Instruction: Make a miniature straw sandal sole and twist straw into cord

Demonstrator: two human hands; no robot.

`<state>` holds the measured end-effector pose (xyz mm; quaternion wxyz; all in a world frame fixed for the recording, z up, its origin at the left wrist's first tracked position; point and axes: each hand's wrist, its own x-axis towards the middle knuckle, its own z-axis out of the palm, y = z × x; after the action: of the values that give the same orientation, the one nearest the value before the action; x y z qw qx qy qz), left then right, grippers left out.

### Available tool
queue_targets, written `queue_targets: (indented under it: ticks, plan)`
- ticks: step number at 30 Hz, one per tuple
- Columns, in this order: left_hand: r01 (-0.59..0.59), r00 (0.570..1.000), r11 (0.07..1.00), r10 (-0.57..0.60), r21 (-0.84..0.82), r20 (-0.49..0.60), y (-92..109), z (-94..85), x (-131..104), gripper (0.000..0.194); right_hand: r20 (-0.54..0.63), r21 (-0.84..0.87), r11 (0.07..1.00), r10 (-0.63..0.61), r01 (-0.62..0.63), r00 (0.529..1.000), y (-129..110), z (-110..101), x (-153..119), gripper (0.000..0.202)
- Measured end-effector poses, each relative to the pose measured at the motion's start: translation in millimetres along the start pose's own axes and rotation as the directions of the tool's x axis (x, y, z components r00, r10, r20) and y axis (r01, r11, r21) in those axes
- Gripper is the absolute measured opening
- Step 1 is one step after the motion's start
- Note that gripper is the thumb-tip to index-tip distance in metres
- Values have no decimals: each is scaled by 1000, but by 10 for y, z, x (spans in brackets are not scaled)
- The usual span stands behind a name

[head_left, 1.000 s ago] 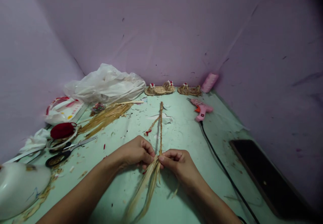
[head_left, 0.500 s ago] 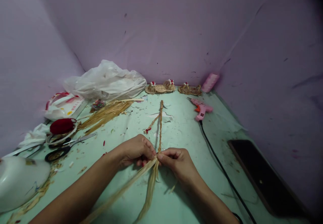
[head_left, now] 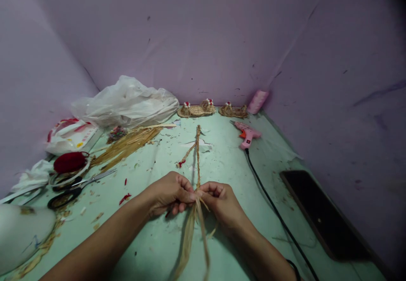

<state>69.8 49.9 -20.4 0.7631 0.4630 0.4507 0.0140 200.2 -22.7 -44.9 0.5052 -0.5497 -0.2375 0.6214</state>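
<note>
My left hand (head_left: 169,194) and my right hand (head_left: 220,200) meet at the middle of the green table (head_left: 222,162), both pinching the same straw braid (head_left: 198,158). The plaited part runs away from my fingers toward the back wall. A thinner side strand with a red tip (head_left: 182,162) branches off to its left. Below my fingers the loose, unbraided straw strips (head_left: 193,238) hang toward me, close together.
A pink glue gun (head_left: 247,134) with a black cord (head_left: 272,207) lies at right, a dark phone (head_left: 320,213) beyond. Small woven sandals (head_left: 196,110) and a pink roll (head_left: 257,101) stand at the back. Left: plastic bag (head_left: 127,103), straw bundle (head_left: 127,143), scissors (head_left: 76,188), red yarn (head_left: 69,162).
The loose strips, spread out to the left half a second ago, have been drawn back together under my fingers. Both hands stay at the braid's working point.
</note>
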Motion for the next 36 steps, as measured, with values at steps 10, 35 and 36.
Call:
queue_targets:
  ticks: [10,35,36]
  plan:
    - [10,998,1000,-9,-23,59,2,74,-30,15,39,-65,998,25,-22,999,-102,19,-34,30]
    - [48,984,952,7,301,-179,76,176,-112,8,150,-12,999,44,-42,988,-96,-63,-38,26]
    - [52,982,948,9,313,-189,69,182,-108,8,126,-25,999,44,-41,991,-94,-50,-37,26]
